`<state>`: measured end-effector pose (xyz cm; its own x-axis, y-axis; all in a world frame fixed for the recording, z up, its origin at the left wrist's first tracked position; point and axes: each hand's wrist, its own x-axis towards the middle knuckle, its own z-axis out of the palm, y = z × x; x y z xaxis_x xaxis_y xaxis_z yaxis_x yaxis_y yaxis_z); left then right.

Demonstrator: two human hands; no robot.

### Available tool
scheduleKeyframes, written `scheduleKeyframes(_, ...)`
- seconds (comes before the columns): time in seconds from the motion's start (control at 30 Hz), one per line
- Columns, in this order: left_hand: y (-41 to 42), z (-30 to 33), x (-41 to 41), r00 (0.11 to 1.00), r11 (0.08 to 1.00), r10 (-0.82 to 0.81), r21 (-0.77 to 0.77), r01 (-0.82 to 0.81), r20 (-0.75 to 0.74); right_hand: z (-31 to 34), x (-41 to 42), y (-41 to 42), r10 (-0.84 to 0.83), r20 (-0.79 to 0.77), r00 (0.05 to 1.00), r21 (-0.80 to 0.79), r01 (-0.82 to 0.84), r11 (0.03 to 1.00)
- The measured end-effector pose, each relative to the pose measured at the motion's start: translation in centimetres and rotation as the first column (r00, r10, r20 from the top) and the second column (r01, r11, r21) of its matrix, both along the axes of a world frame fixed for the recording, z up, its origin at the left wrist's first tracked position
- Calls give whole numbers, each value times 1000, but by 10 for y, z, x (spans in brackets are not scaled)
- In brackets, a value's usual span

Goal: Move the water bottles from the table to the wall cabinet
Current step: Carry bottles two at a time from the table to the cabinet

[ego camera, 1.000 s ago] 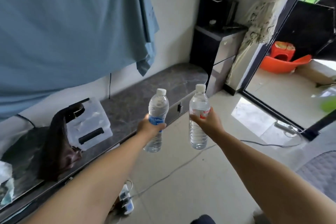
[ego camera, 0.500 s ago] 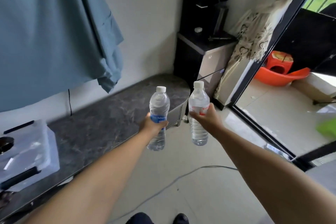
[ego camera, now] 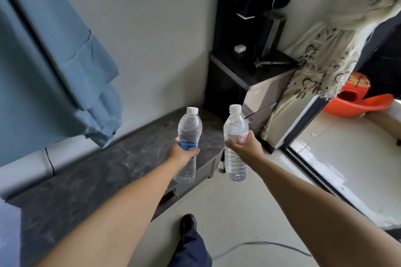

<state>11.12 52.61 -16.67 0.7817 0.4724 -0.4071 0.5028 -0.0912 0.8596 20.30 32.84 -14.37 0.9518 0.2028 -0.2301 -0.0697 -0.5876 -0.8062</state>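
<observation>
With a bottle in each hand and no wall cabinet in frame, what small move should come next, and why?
Probably keep walking forward, both bottles held upright. The left hand grips the blue-label bottle and the right hand grips the red-label bottle, both clear of the dark counter; no cabinet shows here.

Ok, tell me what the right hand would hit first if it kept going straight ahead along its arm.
Probably the water dispenser: the right hand, holding the red-label bottle, points toward its lower cabinet. Depth is unclear.
</observation>
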Motion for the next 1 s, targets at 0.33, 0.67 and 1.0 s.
scheduleKeyframes(0.33,78,-1,151,989,992,103,83,-94,-103,-10,160,86,5,-92,996,30,-2,1000)
scheduleKeyframes(0.67,105,-75,241,921,939,341,17,-344,-189,-100,302,157,177,-259,949,-3,-184,983)
scheduleKeyframes(1.0,133,-172,336,807,798,575,-123,-590,-134,-211,373,237,208,-164,964,79,-197,977)
